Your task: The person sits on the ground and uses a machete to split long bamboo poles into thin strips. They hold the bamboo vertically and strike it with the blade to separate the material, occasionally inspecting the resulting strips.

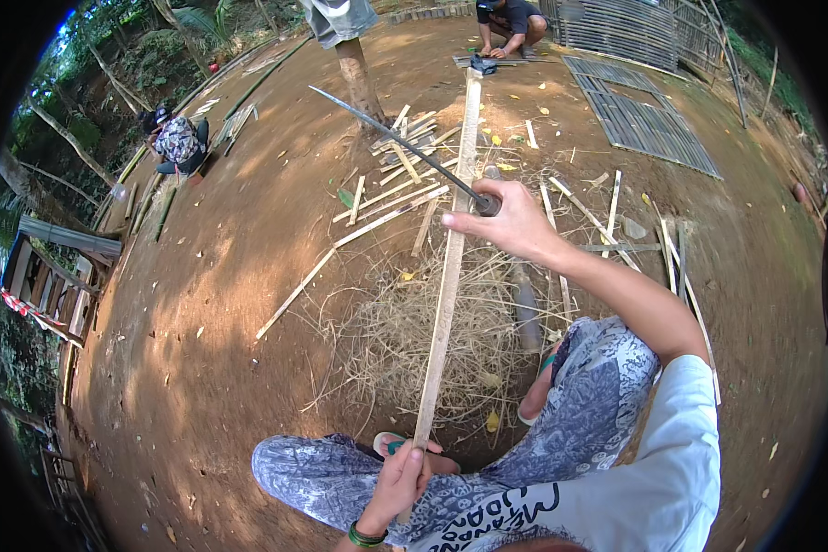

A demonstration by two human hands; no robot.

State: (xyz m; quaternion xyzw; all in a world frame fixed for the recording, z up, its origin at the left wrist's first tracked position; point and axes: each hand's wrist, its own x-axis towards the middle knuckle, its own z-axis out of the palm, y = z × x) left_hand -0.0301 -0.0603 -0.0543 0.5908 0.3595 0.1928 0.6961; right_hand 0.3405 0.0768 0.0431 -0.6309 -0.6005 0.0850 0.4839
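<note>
A long, pale split-bamboo strip [442, 322] runs up and away from my lap, between my bent knees. My left hand [401, 478] is closed round its near end, low over my trousers. In my right hand [520, 221] is a machete [386, 129] with a long, narrow dark blade, its fingers closed about the short dark handle. The blade slants to the far left and crosses the strip near the handle. My right thumb reaches over the strip to its left side. Whether the edge touches the bamboo I cannot tell.
A heap of curly bamboo shavings [405, 340] lies below the strip. Loose cut strips [386, 213] are scattered beyond it. A slatted bamboo panel [699, 156] lies at far right. One person [511, 28] crouches at the back, another [179, 143] at far left.
</note>
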